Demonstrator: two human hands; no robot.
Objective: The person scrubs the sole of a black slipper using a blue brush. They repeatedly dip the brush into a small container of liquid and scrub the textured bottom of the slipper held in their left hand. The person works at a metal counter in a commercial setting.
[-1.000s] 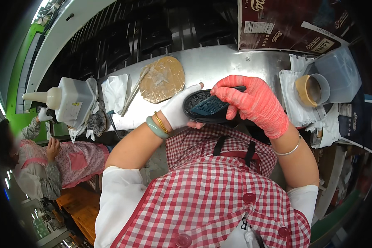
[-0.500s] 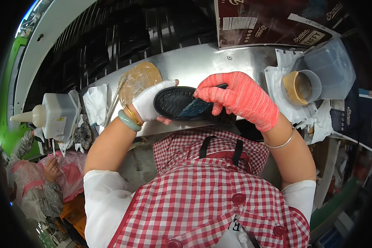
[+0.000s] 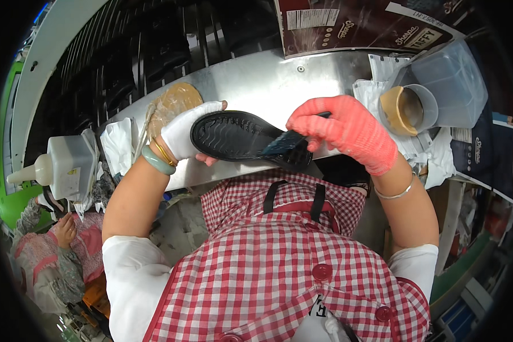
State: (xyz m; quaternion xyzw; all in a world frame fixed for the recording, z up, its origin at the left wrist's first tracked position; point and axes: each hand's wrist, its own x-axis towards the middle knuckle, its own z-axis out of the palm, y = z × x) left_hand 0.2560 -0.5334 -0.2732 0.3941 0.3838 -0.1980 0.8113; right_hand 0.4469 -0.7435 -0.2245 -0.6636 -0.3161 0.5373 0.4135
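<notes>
My left hand (image 3: 182,132), in a white glove with bare fingertips, is closed around the left end of a black shoe sole (image 3: 232,135). The sole's patterned inner side faces up, with a raised rim around it. My right hand (image 3: 343,130), in a pinkish-red knitted glove, grips the handle of a brush (image 3: 280,143) with dark bluish bristles. Those bristles rest on the sole toward its right end. Part of the brush handle is hidden by the right fingers. Both hands are over the near edge of a metal work surface (image 3: 256,85).
Left on the surface are a tan wrapped pad (image 3: 175,105), crumpled white paper (image 3: 118,145) and a nozzle bottle (image 3: 68,171). At right, a clear cup (image 3: 427,108) adjoins a plastic container (image 3: 453,85). Behind stands a dark red box (image 3: 370,28). Another person (image 3: 62,251) sits at far left.
The brush has moved right along the sole, from near its middle toward the right end. The sole has shifted a little left, and more of its surface shows.
</notes>
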